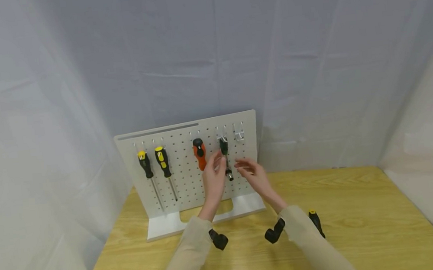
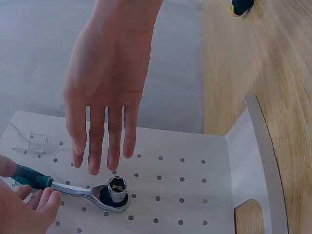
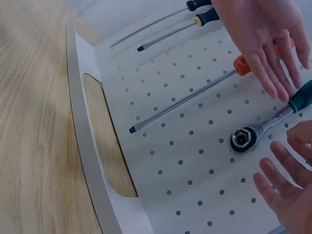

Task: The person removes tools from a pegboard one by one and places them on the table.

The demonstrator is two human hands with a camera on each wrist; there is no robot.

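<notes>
A socket ratchet wrench (image 1: 229, 175) with a green and black handle hangs head-down from a hook on the white pegboard (image 1: 183, 155). My left hand (image 1: 214, 178) is just left of its handle, fingers extended; contact is unclear. In the right wrist view, the left hand (image 3: 268, 44) has straight fingers beside the green handle (image 3: 301, 97). To the right of the wrench, my right hand (image 1: 256, 178) is raised with loosely bent fingers, holding nothing. The left wrist view shows the right hand (image 2: 107, 92) with fingers straight, apart from the socket (image 2: 117, 189).
Two yellow-and-black screwdrivers (image 1: 145, 163) and an orange-handled screwdriver (image 1: 199, 154) hang left of the wrench. A bare wire hook (image 1: 239, 132) is at upper right. Another black-and-yellow screwdriver (image 1: 316, 223) lies on the wooden table (image 1: 364, 207), partly behind the right sleeve.
</notes>
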